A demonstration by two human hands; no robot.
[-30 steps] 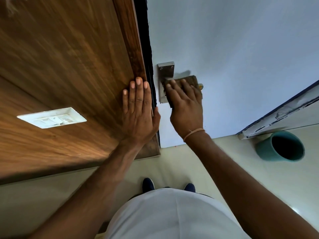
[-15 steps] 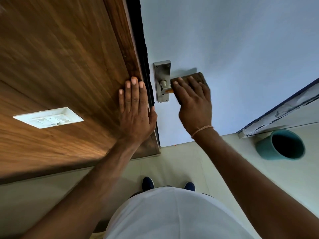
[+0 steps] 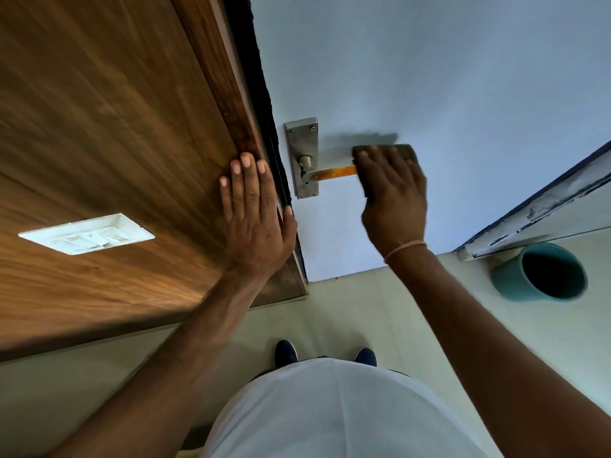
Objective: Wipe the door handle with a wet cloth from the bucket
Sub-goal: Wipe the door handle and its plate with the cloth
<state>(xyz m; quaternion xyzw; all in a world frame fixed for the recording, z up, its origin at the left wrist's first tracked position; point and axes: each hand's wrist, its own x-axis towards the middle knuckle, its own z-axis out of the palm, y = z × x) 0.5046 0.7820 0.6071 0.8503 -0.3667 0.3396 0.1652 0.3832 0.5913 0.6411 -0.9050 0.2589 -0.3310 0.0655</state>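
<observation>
Right hand (image 3: 391, 196) has slid outward along the door handle (image 3: 332, 173), closed on the cloth (image 3: 405, 150), wiping its free end. Left hand (image 3: 254, 213), open and flat, braces the door frame (image 3: 231, 94) just beside; bucket (image 3: 539, 271) right of it.

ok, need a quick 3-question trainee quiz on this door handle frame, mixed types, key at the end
1. True or false: the left hand holds the cloth.
2. Multiple choice: where on the door handle is the cloth right now? A) on the metal plate B) over the free end of the lever C) off the handle, on the floor
3. Short answer: where does the bucket stand?

Key:
1. False. The left hand lies flat on the wooden frame; the right hand presses the cloth.
2. B. The stretch of lever near the plate is bare and shows an orange strip.
3. On the floor to the person's right, beside the wall base.
</observation>
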